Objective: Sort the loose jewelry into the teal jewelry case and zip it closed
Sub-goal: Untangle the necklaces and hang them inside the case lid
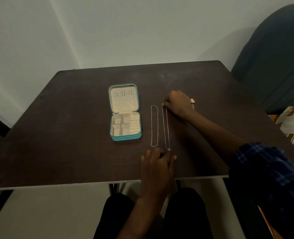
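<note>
The teal jewelry case (125,138) lies open on the dark table (74,135), its cream lid flat at the far side and its divided tray nearer me. Two thin chain necklaces lie stretched out to its right: the left necklace (154,125) lies free, the right necklace (166,126) is pinched at its far end by my right hand (176,103). My left hand (157,163) rests on the table at that chain's near end, fingertips touching its small pendant. A gold ring and small earrings (192,102) lie just behind my right hand.
The table's near edge (108,182) runs just below my left hand. A dark blue chair back (272,66) stands at the far right, and a striped cloth bundle (292,125) sits beyond the right edge. White walls meet behind the table.
</note>
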A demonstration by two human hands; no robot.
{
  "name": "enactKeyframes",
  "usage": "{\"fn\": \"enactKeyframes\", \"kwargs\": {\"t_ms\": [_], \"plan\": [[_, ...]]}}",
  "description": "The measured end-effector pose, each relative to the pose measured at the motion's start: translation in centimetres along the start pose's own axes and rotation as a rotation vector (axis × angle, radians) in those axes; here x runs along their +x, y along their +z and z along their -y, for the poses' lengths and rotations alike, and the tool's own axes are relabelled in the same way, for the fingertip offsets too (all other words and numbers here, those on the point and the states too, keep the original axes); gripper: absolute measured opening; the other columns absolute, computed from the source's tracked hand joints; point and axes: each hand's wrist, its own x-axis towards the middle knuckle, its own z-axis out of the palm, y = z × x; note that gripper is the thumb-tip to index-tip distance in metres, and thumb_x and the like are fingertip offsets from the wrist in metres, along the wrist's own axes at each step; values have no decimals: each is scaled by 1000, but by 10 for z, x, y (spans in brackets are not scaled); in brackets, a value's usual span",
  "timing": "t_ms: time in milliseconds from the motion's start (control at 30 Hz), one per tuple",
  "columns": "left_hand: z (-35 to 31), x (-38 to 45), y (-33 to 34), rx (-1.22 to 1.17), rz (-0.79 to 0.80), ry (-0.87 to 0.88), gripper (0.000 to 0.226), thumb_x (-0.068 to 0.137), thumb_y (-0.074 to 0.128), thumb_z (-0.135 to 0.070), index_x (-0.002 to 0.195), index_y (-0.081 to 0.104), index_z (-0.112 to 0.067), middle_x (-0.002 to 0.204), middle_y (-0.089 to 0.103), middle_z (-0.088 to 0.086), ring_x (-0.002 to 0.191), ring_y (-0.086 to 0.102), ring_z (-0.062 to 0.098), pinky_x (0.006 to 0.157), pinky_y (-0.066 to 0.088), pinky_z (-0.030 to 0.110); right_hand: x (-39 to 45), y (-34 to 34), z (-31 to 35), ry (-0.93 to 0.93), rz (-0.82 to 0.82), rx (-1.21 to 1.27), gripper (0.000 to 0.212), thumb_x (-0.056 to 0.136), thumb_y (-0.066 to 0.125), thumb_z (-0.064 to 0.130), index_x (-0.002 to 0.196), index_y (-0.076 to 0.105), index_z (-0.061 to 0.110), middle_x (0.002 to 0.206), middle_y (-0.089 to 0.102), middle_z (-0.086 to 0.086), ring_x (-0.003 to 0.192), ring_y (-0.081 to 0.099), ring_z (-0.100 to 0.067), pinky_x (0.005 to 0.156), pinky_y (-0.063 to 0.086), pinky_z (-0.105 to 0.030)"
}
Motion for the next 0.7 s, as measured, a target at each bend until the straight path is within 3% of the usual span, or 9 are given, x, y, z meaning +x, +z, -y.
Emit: {"fn": "enactKeyframes", "kwargs": {"t_ms": [200, 333, 467, 600, 700], "plan": [[0, 0, -4, -6, 29, 0, 35, 86, 41, -43, 96, 70, -25, 84, 60, -5, 76, 56, 14, 67, 34, 26, 1, 0, 1, -8, 17, -5, 22, 88, 60, 25, 101, 72, 12, 100, 71, -15, 96, 62, -34, 75, 46, -34], [1, 1, -7, -70, 55, -37, 42, 88, 38, -44, 109, 66, -21, 95, 62, 1, 86, 57, 18, 72, 37, 29, 2, -1, 1, -7, 41, -5, 22, 88, 60, 25, 100, 72, 11, 99, 71, -16, 96, 62, -35, 75, 46, -34], [11, 3, -17, 17, -53, -63, 36, 87, 41, -38, 105, 67, -22, 83, 60, -2, 72, 54, 14, 62, 38, 26, 1, -2, 2, -5, 2, 2, 22, 86, 57, 21, 97, 73, 11, 97, 71, -17, 93, 63, -36, 75, 47, -33], [26, 4, -20, 84, -49, -78, 26, 80, 61, -21, 105, 68, -19, 80, 59, 1, 70, 55, 18, 59, 37, 27, 4, -4, 10, -64, 37, 47, 27, 83, 52, 13, 101, 73, 13, 103, 72, -11, 94, 65, -31, 84, 51, -36], [27, 5, -24, 71, 38, -94, 37, 77, 70, -15, 113, 65, -19, 88, 60, 5, 77, 57, 22, 64, 36, 30, 5, -2, 17, -119, 59, 32, 24, 86, 54, 17, 100, 72, 12, 99, 72, -9, 90, 66, -27, 82, 49, -33]]}}
